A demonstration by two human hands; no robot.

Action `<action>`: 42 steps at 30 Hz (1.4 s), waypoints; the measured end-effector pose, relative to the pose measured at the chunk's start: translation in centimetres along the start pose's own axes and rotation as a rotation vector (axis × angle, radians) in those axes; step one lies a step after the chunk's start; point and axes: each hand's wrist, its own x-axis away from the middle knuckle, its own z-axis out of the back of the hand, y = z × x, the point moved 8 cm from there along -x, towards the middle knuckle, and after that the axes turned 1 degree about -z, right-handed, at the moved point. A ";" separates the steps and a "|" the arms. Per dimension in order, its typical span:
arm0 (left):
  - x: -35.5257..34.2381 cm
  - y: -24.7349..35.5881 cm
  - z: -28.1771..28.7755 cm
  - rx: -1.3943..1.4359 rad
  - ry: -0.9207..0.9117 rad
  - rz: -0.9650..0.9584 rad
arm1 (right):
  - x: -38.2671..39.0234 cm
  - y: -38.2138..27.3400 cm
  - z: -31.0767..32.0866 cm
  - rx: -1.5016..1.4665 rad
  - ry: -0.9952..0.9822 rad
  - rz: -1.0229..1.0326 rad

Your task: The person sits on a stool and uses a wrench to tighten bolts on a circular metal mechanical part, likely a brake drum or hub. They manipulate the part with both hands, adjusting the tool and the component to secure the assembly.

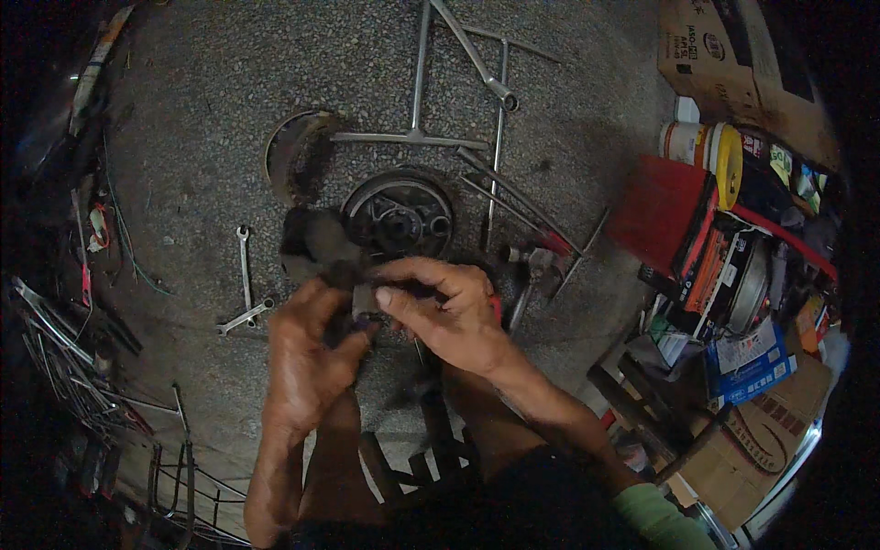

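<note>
In front of me, both hands meet around a small grey, block-shaped part [364, 301], whose exact kind I cannot make out. My left hand [310, 353] is closed, its thumb and fingers on the part's left and lower side. With thumb and bent fingers, my right hand [449, 310] grips it from the right. Just beyond my fingers a round dark metal wheel hub or brake plate [399, 218] lies on the floor. A dark, blurred lump [316, 240] lies beside it on the left, partly behind my hands.
Two combination wrenches [245, 275] lie to the left. T-handle wrenches [417, 137] are spread farther out, near a round dish [298, 154]. A hammer [533, 275] is at the right. Boxes and a tub [686, 144] crowd the right edge; metal rods [69, 367] fill the left.
</note>
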 end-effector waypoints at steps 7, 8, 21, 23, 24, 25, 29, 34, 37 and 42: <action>0.1 -0.7 1.0 0.175 0.028 0.152 | 0.7 2.5 1.6 -0.428 0.213 -0.234; 0.2 -1.5 1.1 0.233 0.060 0.161 | 0.6 2.5 2.2 -0.424 0.248 -0.235; 1.1 -3.5 5.2 0.273 0.379 0.304 | 1.5 3.4 4.8 -0.680 0.464 -0.248; 1.4 -3.9 8.8 0.267 0.538 0.275 | 2.0 3.5 7.7 -0.613 0.565 -0.295; 1.3 -4.0 10.6 0.282 0.608 0.228 | 2.3 3.7 9.2 -0.581 0.612 -0.321; 1.2 -3.6 11.9 0.300 0.673 0.173 | 2.7 4.3 11.2 -0.415 0.663 -0.239; -0.1 -1.6 14.1 0.206 0.788 0.043 | 4.0 4.6 14.7 0.259 0.784 0.045; 0.4 -3.2 10.1 -0.037 0.731 -0.023 | 3.2 2.5 11.8 0.855 0.624 0.156; 0.9 0.0 2.8 -0.245 0.454 -0.124 | 2.5 3.1 10.7 0.867 0.588 0.169; 0.9 2.5 -8.4 -0.627 -0.024 -0.688 | 1.4 5.0 10.4 0.810 0.529 0.112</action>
